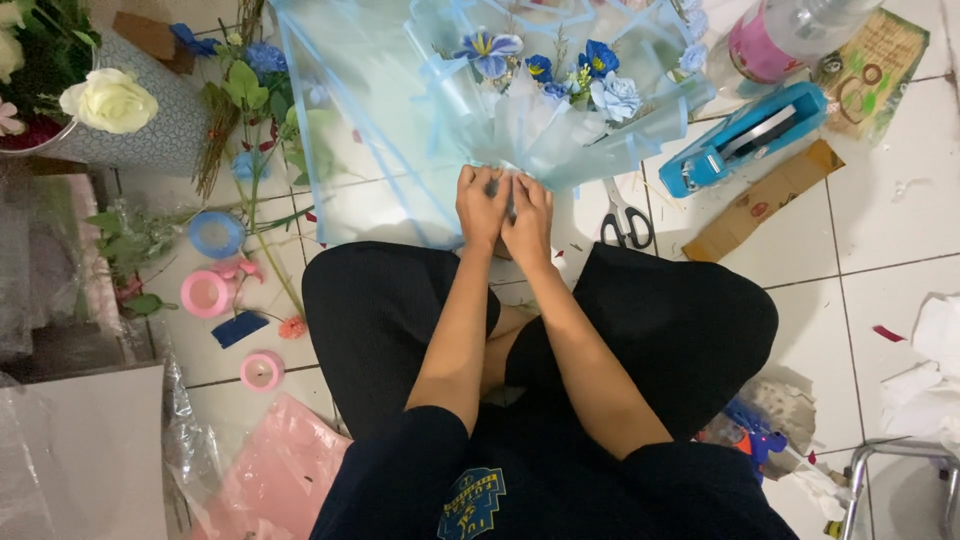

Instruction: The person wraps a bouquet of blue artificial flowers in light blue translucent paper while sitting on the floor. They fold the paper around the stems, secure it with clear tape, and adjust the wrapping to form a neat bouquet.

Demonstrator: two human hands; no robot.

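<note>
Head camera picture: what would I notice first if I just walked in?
The blue flower bouquet in pale blue see-through wrap, top middle, with the left hand and right hand pinching its base together. To its right on the white tiles lie black-handled scissors and a blue tape dispenser.

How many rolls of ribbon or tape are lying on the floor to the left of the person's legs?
3. A blue roll lies farthest up, a pink roll just below it, and a smaller pink roll nearest the pink sheet. Others may hide under the flower stems.
</note>
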